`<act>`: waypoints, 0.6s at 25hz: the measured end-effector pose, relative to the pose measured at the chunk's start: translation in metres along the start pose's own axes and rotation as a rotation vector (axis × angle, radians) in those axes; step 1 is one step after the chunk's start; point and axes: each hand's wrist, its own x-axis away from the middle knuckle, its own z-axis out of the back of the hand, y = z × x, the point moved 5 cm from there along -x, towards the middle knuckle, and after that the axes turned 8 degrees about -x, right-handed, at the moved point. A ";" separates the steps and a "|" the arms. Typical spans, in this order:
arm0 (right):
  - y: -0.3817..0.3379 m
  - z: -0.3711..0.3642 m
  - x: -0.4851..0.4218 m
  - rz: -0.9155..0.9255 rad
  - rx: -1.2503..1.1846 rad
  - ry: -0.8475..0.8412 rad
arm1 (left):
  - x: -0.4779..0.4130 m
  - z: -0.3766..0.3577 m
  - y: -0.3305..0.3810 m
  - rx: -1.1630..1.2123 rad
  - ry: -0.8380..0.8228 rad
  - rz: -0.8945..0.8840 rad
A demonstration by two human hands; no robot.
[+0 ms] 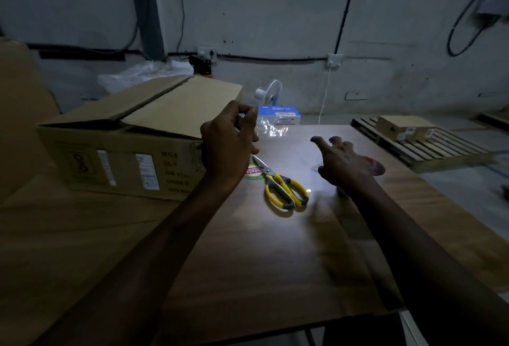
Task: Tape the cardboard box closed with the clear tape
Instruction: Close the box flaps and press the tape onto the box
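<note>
The cardboard box [124, 136] lies on the left of the wooden table, its top flaps folded down but slightly raised along the seam. My left hand [228, 139] is at the box's right end, fingers pinched on a strip of clear tape [271, 128] that glints to its right. My right hand [344, 165] hovers over the table with fingers spread, holding nothing. Just behind it a reddish round object [376, 168], possibly the tape roll, is mostly hidden by the hand.
Yellow-handled scissors [285, 190] lie on the table [248, 249] between my hands, beside a round red-and-green label [252, 172]. A blue-and-white carton [283, 115] sits at the far edge. A wooden pallet [429, 150] with a small box [405, 126] stands at the right.
</note>
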 end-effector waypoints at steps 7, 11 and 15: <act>-0.091 0.050 0.024 0.289 -0.730 0.266 | 0.008 0.057 -0.019 0.067 0.138 0.093; -0.160 0.058 0.040 0.444 -1.431 0.044 | 0.017 0.082 -0.038 0.094 0.190 0.156; -0.189 0.040 0.036 0.555 -1.393 0.148 | 0.026 0.093 -0.055 0.064 0.213 0.210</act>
